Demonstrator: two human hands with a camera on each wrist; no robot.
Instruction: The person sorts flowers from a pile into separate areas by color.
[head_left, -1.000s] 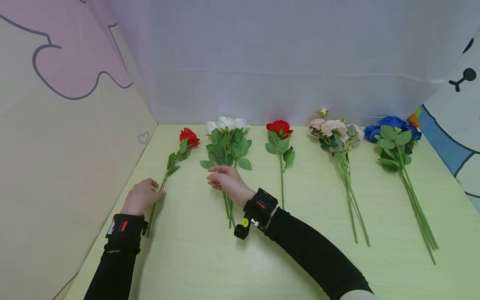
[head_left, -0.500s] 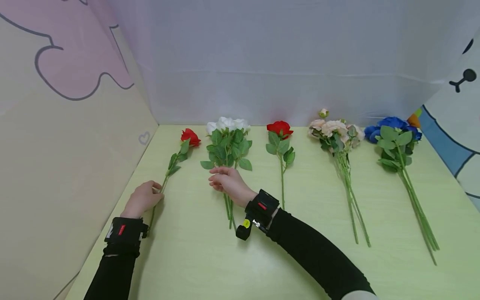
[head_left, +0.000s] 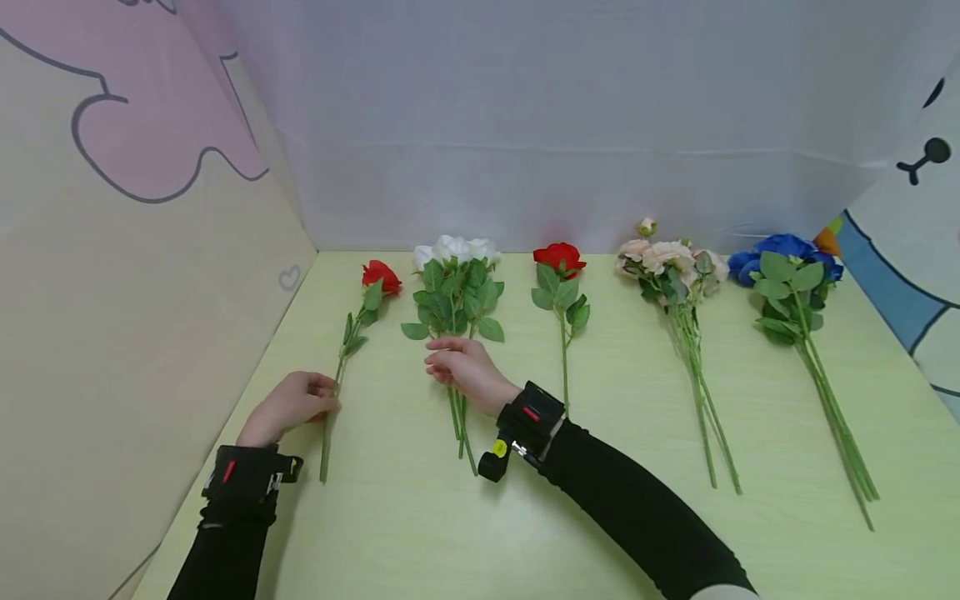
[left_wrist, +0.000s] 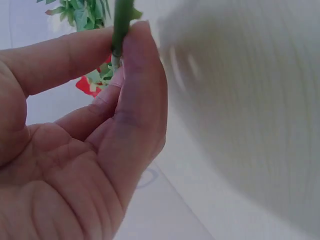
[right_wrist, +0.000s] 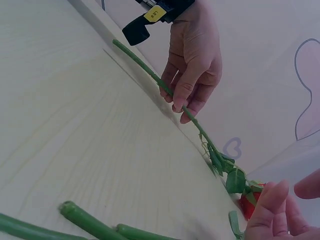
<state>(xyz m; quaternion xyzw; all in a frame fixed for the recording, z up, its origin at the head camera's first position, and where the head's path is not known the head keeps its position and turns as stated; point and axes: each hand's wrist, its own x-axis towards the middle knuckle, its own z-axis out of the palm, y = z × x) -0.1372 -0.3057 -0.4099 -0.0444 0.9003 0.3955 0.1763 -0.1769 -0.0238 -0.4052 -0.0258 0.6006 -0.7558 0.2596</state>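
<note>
My left hand pinches the stem of a single red rose at the table's left side. Close up in the left wrist view, the green stem runs between thumb and fingers. The right wrist view shows the stem tilted just over the tabletop, the red bloom partly hidden by fingertips. My right hand is over the stems of a bunch of white roses, fingers loosely bent and thumb apart, holding nothing. It hides part of those stems, whose cut ends show in the right wrist view.
To the right on the pale table lie another red rose, a bunch of pale pink flowers and a bunch of blue flowers. A curtain hangs behind; a patterned sheet borders the left.
The left hand now pinches the red rose's stem and has swung its lower end right, making the rose more upright in the head view. The right hand has drifted slightly right.
</note>
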